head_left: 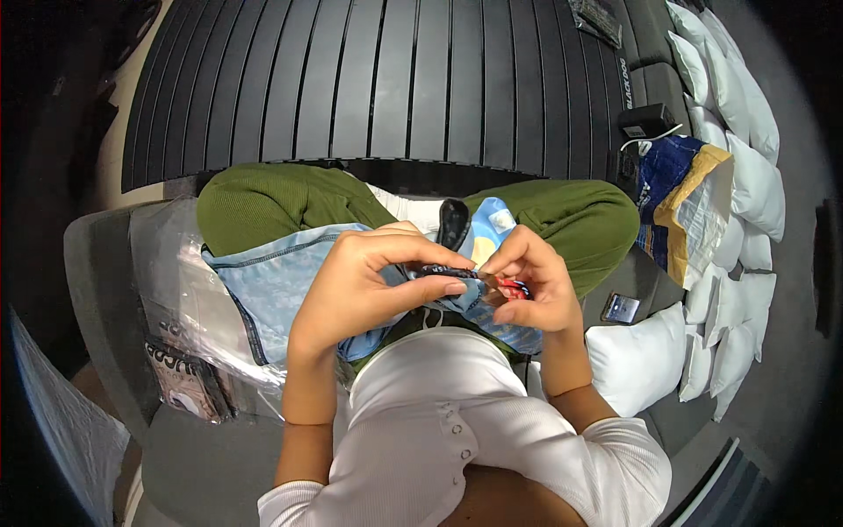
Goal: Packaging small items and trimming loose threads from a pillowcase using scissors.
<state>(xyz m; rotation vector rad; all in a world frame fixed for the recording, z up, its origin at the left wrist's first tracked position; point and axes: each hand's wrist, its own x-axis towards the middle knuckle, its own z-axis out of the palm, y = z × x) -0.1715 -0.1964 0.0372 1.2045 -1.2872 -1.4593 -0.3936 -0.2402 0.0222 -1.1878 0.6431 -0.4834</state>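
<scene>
Light blue cloth (290,250) with dark stitched edges lies across my lap, spread over my crossed legs. My left hand (360,277) pinches its dark seamed edge between thumb and fingers. Close beside it, my right hand (537,281) is closed around a small red and dark patterned piece of cloth (512,286). The fingertips of both hands nearly meet over the seam. Whether a finer item sits between them is too small to tell. Just beyond my hands, a black strip (453,224) stands up next to a blue, white and yellow patterned part (490,228).
A black slatted table (386,88) is ahead. To my left, clear plastic wrapping (176,263) and a printed packet (186,382) lie on the grey sofa (206,457). On the right are a blue-and-yellow bag (672,198), a black adapter (645,120), a small card-like item (621,307) and several white cushions (637,356).
</scene>
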